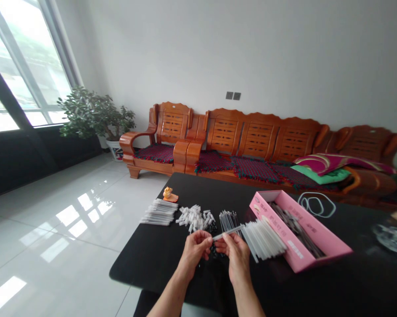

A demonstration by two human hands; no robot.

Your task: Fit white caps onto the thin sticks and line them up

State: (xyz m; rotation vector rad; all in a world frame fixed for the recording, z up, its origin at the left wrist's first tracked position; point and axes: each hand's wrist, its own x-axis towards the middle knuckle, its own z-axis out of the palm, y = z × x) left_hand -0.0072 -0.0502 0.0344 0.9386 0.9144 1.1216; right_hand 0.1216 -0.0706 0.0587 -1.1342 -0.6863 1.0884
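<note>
Both hands meet over the near part of the black table (158, 259). My right hand (237, 254) pinches a thin clear pen tube (229, 232) that slants up to the right. My left hand (196, 247) is closed at the tube's left end, holding a small part I cannot make out. Just beyond the hands lie a pile of small white caps (194, 217), a bunch of thin dark refills (228, 219) and a heap of clear tubes (262, 237). A row of assembled white pens (159, 212) lies farther left.
A pink cardboard box (300, 255) with dark refills inside sits to the right, white rings (316, 204) behind it. A small orange figurine (169, 193) stands at the table's far left. Behind are a wooden sofa (251, 141), a potted plant (92, 114) and glossy floor tiles at left.
</note>
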